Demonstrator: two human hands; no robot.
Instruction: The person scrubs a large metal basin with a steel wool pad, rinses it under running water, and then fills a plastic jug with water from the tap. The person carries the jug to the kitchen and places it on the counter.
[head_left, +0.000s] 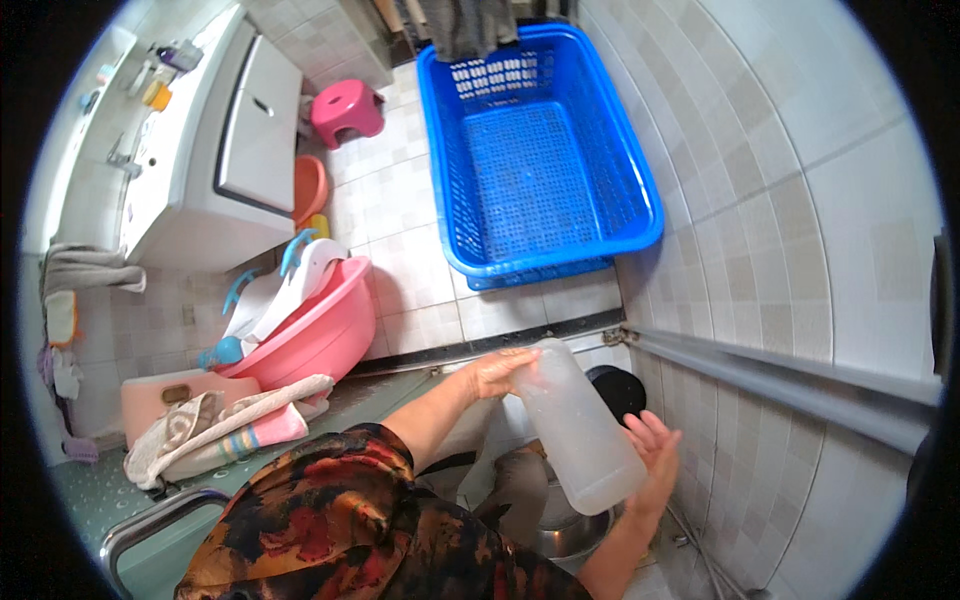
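Note:
A translucent whitish plastic bottle or container (581, 427) is tilted in front of my body, its narrower end towards the upper left. My left hand (504, 373) grips it near that narrower end. Beside its lower right side is my right hand (654, 457), fingers spread, palm towards the container; whether it touches the wall of the container cannot be told. Behind the container lies a round black object (621, 391). Below it, partly hidden by the container and my clothing, a shiny metal basin (574, 536) stands on the floor.
A large blue plastic basket (555, 262) stands ahead against the tiled wall. Metal rails (780, 390) run at the right. To the left are a pink basin (330, 330), draped towels (225, 435), a pink stool (349, 109), a white cabinet (262, 127) and a chrome grab bar (161, 514).

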